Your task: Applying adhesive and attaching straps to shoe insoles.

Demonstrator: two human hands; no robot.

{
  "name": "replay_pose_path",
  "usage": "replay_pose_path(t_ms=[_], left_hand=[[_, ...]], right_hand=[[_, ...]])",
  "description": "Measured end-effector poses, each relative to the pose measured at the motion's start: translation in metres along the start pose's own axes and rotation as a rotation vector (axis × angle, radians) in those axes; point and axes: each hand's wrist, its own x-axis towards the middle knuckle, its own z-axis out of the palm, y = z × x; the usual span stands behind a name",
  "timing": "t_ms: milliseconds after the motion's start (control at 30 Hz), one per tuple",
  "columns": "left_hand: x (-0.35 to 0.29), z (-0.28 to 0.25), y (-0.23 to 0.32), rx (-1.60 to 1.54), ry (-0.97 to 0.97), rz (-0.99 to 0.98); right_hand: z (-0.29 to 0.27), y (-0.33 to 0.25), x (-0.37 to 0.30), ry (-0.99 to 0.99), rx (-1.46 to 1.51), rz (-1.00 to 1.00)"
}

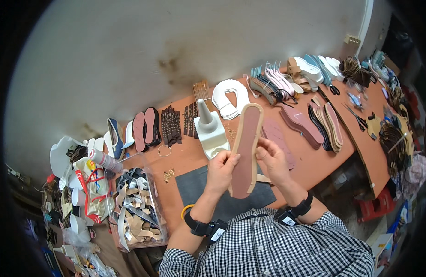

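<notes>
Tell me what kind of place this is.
Most likely a small shoemaking or sandal workshop. Both hands hold a tan-edged insole over an orange workbench lined with stacked soles, beside a clear bin of leather straps.

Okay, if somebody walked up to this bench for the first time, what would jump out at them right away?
First, the long tan-edged brown shoe insole held upright at the centre, gripped by the left hand and right hand over a dark grey mat. Just behind stands a white cone-tipped glue bottle. Along the orange table's far edge run rows of soles and straps, and a clear tub of leather strips sits at the left.
</notes>
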Motion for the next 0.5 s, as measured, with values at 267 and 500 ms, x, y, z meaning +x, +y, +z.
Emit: replay_pose_path(t_ms=[267, 500], left_hand=[[-0.007, 0.0, -0.001, 0.233, -0.024, 0.053], [-0.011, 0.002, -0.003, 0.333, 0.025, 0.142]], right_hand=[[-0.007, 0.0, 0.002, -0.054, -0.049, 0.067], [-0.015, 0.002, -0.002, -0.147, -0.09, 0.1]])
